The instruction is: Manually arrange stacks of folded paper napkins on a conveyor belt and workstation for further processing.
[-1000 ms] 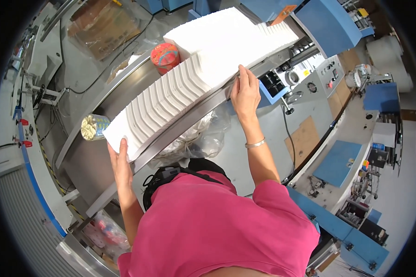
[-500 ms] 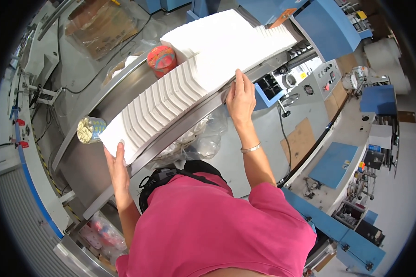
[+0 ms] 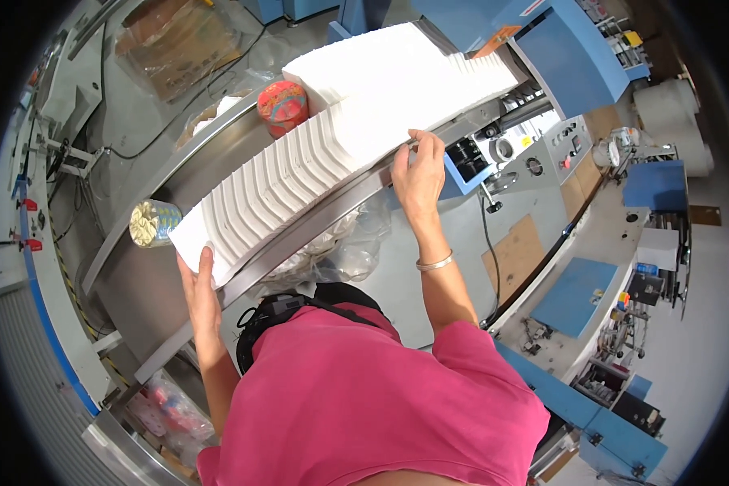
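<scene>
A long row of white folded paper-like sheets [image 3: 275, 178], packed on edge, lies along a metal trough [image 3: 150, 300]. My left hand [image 3: 202, 296] holds its near-left end, thumb on the near side and straight fingers around the end face. My right hand [image 3: 419, 178] rests against the row's near edge, by the metal rail. Its index finger reaches out and the other fingers are loosely bent, with nothing visibly held. Behind the row sits a red patterned round tin [image 3: 283, 105]. A can with a crumpled gold top [image 3: 155, 223] touches or nearly touches the row's left end.
A blue machine [image 3: 571, 53] stands at the far right end of the trough. Beside it is a control panel [image 3: 565, 150] with knobs. A plastic-wrapped carton [image 3: 174, 49] lies at the back left. Clear plastic bags [image 3: 352, 243] hang under the rail.
My right hand's fingers have bent more and shifted slightly left along the edge. My left hand stays on the row's end. The whole view has shifted a little.
</scene>
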The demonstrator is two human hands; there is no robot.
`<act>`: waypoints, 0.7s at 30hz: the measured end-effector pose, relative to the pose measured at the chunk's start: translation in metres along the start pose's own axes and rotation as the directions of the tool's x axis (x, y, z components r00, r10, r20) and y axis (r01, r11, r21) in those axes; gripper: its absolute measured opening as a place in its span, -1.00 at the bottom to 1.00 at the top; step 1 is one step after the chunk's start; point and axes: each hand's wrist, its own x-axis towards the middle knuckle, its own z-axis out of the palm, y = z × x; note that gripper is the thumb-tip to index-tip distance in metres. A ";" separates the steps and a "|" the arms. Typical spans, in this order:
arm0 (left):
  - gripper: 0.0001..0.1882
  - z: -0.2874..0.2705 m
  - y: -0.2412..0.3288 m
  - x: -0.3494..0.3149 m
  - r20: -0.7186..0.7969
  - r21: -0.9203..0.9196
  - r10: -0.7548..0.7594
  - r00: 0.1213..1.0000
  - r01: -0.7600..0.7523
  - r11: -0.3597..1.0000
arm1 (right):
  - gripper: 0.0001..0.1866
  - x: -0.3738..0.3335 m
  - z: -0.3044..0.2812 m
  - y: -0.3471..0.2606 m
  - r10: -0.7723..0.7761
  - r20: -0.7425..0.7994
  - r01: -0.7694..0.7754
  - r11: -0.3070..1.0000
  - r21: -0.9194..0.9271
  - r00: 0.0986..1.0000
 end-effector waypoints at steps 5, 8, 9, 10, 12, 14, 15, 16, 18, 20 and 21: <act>-0.24 -0.001 -0.002 0.000 0.007 -0.009 0.018 1.000 -0.018 1.000 | -0.72 0.004 -0.010 -0.006 0.124 0.129 -0.136 0.986 0.094 0.984; -0.24 -0.001 -0.001 0.000 0.003 -0.018 0.011 1.000 -0.011 1.000 | -0.66 0.004 -0.009 -0.007 0.216 0.153 -0.247 0.943 0.225 0.964; -0.24 -0.002 -0.002 0.000 -0.006 -0.019 0.001 1.000 -0.001 1.000 | -0.62 0.003 -0.009 -0.008 0.280 0.176 -0.324 0.890 0.320 0.944; -0.24 -0.003 -0.002 0.000 -0.007 -0.020 0.001 1.000 -0.001 1.000 | -0.62 0.001 -0.008 -0.007 0.279 0.177 -0.323 0.891 0.320 0.944; -0.24 -0.005 -0.004 0.000 -0.003 -0.017 0.002 1.000 -0.002 1.000 | -0.55 -0.006 -0.004 0.003 0.152 0.079 -0.166 0.958 0.235 0.985; -0.24 -0.006 -0.005 0.000 0.002 -0.023 -0.001 1.000 0.001 1.000 | -0.53 -0.011 -0.001 0.009 0.049 0.053 -0.055 0.992 0.109 0.997; -0.24 -0.006 -0.005 0.001 0.007 -0.028 -0.004 1.000 0.005 1.000 | -0.51 -0.012 -0.001 0.010 -0.056 0.041 0.056 0.998 -0.020 0.998; -0.24 -0.006 -0.006 0.000 0.009 -0.026 -0.004 1.000 0.004 1.000 | -0.51 -0.013 -0.001 0.010 -0.054 0.040 0.055 0.998 -0.020 0.998; -0.25 -0.007 -0.006 0.001 0.005 -0.027 -0.002 1.000 0.002 1.000 | -0.50 -0.015 -0.004 0.004 -0.122 0.043 0.126 0.986 -0.109 0.992; -0.25 -0.007 -0.006 0.000 0.007 -0.029 -0.008 1.000 0.008 1.000 | -0.50 -0.016 -0.004 0.002 -0.116 0.052 0.122 0.985 -0.119 0.992; -0.26 -0.007 -0.005 0.000 0.006 -0.035 -0.015 1.000 0.015 0.999 | -0.50 -0.016 -0.004 0.002 -0.115 0.062 0.122 0.984 -0.129 0.991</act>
